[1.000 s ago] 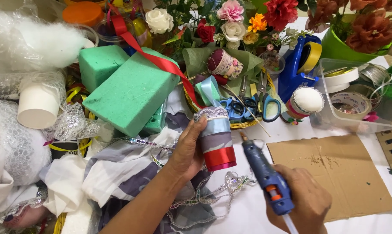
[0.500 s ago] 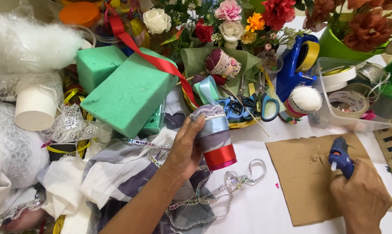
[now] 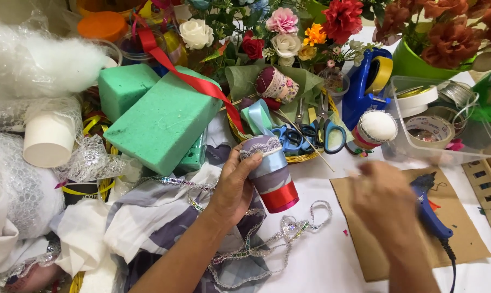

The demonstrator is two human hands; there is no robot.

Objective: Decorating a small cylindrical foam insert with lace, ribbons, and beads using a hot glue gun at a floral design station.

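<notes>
Here, my worktable (image 3: 321, 260) is crowded with craft supplies: two green foam blocks (image 3: 164, 116) at upper left, artificial flowers (image 3: 305, 32) along the top, a brown cardboard sheet (image 3: 364, 239) at lower right. A blue glue gun (image 3: 427, 209) lies on that cardboard. To wrap neatly, I judge the ribbon should stay taut and level. My left hand (image 3: 232, 187) curls around a ribbon-wrapped cup (image 3: 270, 173) at centre, gripping it. My right hand (image 3: 383, 203) hovers blurred beside the gun; I cannot tell its spread.
</notes>
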